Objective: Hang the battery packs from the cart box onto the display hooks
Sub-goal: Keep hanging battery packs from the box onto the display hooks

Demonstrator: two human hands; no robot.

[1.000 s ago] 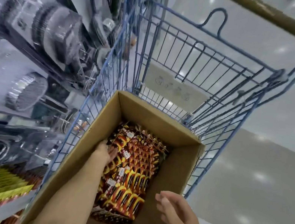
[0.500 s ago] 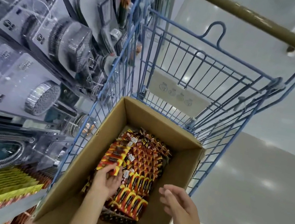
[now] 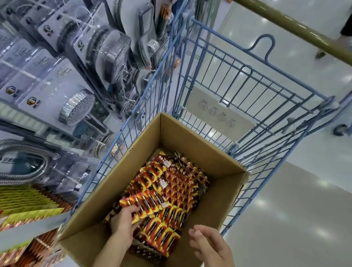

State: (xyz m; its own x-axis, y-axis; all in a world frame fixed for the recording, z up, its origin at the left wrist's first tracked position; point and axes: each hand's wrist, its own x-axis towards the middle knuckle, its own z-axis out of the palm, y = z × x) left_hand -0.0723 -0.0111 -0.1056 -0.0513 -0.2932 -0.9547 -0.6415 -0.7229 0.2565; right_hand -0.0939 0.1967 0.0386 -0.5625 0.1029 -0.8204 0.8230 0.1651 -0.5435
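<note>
Both arms are bare from the lower edge of the view up to the hands, with no sleeve or cuff anywhere along the forearms. The left hand wears no glove, ring or band, and its wrist carries no watch. The right hand is likewise bare (wrist too), its fingers short-nailed as far as the blur allows.

A blue wire cart carries an open cardboard box filled with battery packs.
</note>
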